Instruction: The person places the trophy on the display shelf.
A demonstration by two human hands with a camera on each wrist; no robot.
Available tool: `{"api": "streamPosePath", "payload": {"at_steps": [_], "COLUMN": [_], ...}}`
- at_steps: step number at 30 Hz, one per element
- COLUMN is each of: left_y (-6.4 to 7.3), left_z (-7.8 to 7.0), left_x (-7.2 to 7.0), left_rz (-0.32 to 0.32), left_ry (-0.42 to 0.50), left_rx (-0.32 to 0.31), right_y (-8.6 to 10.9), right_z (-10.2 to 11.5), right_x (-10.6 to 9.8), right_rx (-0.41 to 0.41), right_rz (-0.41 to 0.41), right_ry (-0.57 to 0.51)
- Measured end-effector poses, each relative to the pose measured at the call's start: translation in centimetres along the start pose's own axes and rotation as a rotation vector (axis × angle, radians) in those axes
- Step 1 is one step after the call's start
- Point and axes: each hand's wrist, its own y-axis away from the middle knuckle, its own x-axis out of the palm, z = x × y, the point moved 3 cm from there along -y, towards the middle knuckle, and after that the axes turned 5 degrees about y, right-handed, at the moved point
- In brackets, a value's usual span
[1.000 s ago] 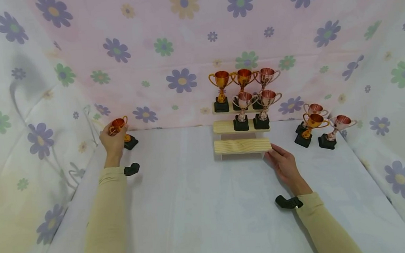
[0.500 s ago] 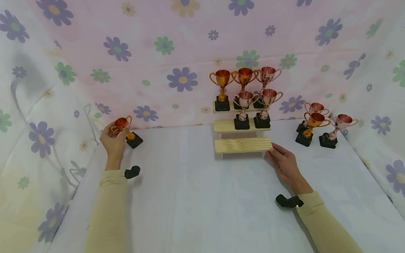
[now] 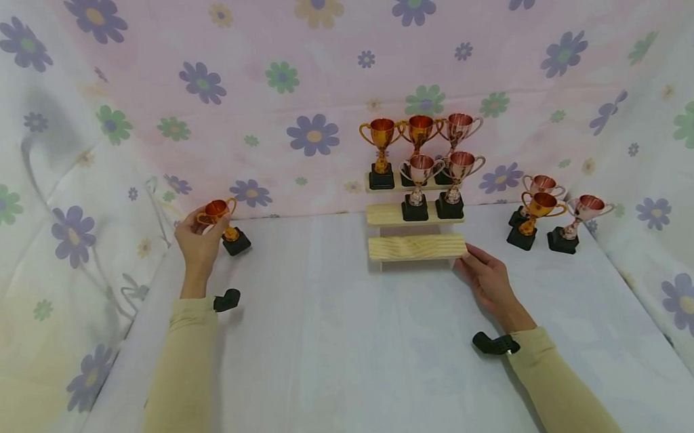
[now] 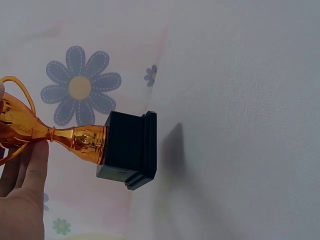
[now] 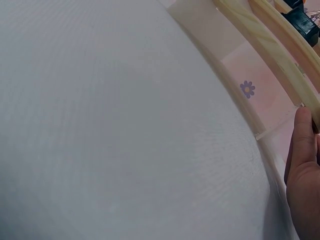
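My left hand (image 3: 198,247) holds a gold trophy cup (image 3: 230,232) by its bowl, at the far left of the table. In the left wrist view the trophy's black base (image 4: 127,145) hangs off the cloth, its shadow apart from it. My right hand (image 3: 488,283) grips the right end of the lowest board of a three-tier wooden display stand (image 3: 417,247); in the right wrist view the thumb (image 5: 303,135) lies against the board's edge. Two rose-gold trophies (image 3: 421,176) stand on the middle tier. On the top tier stand two gold trophies (image 3: 381,139) and one rose-gold trophy (image 3: 459,126).
Right of the stand, a gold trophy (image 3: 540,207) and two rose-gold trophies (image 3: 588,208) stand on the white-covered table (image 3: 333,347). Flower-printed cloth (image 3: 310,63) hangs behind and along both sides.
My left hand has carried the gold trophy a little to the right. The right hand stays at the end of the stand's lowest board.
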Motion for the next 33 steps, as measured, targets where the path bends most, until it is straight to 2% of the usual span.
{"api": "streamPosePath", "payload": {"at_steps": [8,13,19,25,33], "left_y": [0.9,2.2,4.8,6.0,7.7], "left_z": [1.0,0.6,-1.5,-1.0,-2.0], "left_x": [0.6,1.5,3.5,5.8,9.9], "left_rz": [0.094,0.162,0.285,0.368,0.472], "left_ry": [-0.057,-0.041,0.018,0.017,0.024], "left_rx": [0.081,0.138,0.185,0.187,0.222], "right_y": [0.2,0.3,0.1,0.0,0.0], "right_z": [0.2,0.2,0.1,0.1,0.1], "right_x": [0.1,0.2,0.1,0.0,0.2], "right_rx": [0.0,0.0,-0.007,-0.007,-0.006], "right_rz": [0.012,-0.002,-0.016,-0.047,-0.042], "right_ry": [0.003,0.012,0.013,0.021,0.011]}}
